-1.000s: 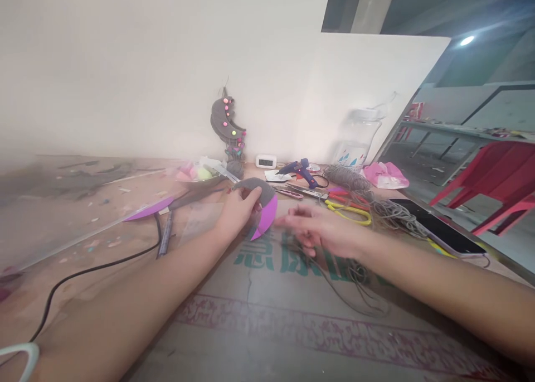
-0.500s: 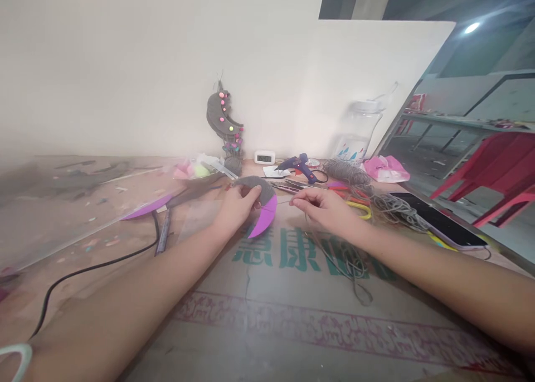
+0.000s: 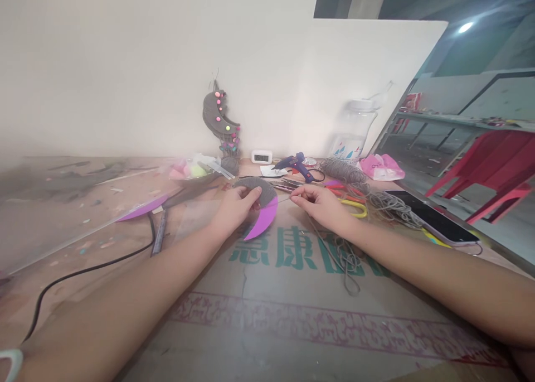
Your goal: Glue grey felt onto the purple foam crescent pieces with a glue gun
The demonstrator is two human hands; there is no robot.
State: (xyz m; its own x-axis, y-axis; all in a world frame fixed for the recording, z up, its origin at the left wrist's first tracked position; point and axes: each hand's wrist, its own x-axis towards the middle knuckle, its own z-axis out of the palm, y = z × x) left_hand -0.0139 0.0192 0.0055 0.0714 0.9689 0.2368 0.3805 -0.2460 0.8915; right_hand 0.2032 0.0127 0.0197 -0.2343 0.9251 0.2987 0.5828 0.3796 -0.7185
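Note:
My left hand pinches a purple crescent whose upper part is wrapped in grey yarn. To its right, my right hand has thumb and fingers closed on a strand of grey yarn, drawn tight between the crescent and the fingertips. From below this hand the yarn runs down to a loose tangle on the printed board. The fingers of my left hand are partly hidden behind the crescent.
A finished grey crescent with coloured beads leans on the wall. Behind my hands are a small clock, a blue glue gun and yellow-handled scissors. A phone, a clear jar and grey yarn stand right.
The whole view has shifted slightly. The strand between my hands has moved up a little on the crescent, and my right hand has come slightly closer to my left.

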